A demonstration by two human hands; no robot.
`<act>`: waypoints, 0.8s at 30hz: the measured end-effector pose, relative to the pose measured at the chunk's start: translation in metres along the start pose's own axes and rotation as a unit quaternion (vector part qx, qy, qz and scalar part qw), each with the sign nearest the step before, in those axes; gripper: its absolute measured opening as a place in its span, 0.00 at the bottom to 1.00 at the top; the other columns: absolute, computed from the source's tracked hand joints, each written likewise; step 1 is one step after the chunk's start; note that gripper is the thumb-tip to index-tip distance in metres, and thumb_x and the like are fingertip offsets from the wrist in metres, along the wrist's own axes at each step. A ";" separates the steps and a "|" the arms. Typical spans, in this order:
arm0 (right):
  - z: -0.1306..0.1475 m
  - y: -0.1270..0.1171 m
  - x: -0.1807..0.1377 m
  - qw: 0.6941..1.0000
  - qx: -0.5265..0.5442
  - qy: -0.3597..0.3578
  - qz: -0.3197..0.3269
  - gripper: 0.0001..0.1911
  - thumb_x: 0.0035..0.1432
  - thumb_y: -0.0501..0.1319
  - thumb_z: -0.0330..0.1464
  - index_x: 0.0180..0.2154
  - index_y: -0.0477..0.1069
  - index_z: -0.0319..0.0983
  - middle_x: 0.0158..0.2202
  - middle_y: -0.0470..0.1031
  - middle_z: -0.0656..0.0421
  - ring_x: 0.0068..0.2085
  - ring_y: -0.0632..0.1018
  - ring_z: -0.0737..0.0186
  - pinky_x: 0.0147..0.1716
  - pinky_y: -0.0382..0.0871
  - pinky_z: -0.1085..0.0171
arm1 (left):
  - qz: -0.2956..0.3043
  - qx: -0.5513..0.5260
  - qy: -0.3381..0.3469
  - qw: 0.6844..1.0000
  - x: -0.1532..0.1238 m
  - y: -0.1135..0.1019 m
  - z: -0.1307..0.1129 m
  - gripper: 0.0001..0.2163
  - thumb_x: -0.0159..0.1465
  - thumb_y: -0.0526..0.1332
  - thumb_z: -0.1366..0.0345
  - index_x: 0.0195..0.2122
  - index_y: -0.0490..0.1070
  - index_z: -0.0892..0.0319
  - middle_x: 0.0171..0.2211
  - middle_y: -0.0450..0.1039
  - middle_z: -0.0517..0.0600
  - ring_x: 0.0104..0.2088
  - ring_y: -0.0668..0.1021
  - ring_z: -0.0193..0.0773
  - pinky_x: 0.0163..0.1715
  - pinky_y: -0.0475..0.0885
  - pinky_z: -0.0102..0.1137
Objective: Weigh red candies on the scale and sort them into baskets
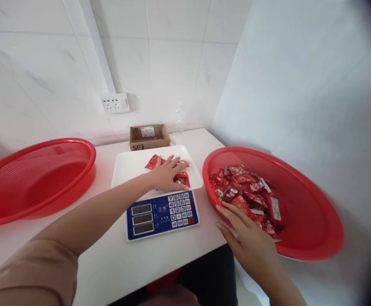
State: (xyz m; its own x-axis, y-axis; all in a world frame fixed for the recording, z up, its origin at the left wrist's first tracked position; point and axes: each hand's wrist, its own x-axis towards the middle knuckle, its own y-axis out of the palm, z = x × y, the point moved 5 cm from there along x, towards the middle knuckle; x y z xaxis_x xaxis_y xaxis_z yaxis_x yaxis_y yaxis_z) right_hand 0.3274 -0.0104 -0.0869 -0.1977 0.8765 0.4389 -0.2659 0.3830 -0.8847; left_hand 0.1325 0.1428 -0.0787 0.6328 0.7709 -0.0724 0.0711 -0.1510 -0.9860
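My left hand (pixel 168 175) lies with fingers spread over several red snack packets (pixel 152 162) on the white tray (pixel 126 170) of a weighing scale. The hand covers part of the packets. The scale's blue keypad panel (pixel 163 214) faces me; its display digits are too faint to read. On the right, my right hand (pixel 252 238) rests at the near rim of a red perforated basket (pixel 303 204), fingers extended and thumb apart. Inside this basket lies a heap of red snack packets (pixel 246 187), close to my fingertips.
A second red basket (pixel 61 178) stands on the left of the white table (pixel 105 259). Behind the scale sit an open cardboard box (pixel 149 142) and a clear plastic bottle (pixel 179 117). A power socket (pixel 115 103) is on the tiled wall, and another wall rises on the right.
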 end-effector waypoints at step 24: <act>0.002 0.001 -0.002 0.998 -0.023 -0.032 -0.043 0.19 0.61 0.49 0.40 0.47 0.73 0.45 0.49 0.75 0.56 0.45 0.78 0.56 0.31 0.77 0.62 | -0.366 -0.168 -0.287 0.869 -0.086 -0.103 0.114 0.15 0.57 0.59 0.52 0.40 0.67 0.56 0.33 0.73 0.49 0.30 0.74 0.38 0.29 0.70 0.34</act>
State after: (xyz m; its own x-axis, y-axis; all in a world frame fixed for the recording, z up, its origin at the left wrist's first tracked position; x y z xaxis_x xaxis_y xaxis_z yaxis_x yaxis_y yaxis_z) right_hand 0.3261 -0.0121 -0.0883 -0.2368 0.8199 0.5212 -0.2405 0.4703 -0.8491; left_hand -0.0171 0.1628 0.0124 -0.1596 0.9041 0.3964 0.5753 0.4115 -0.7069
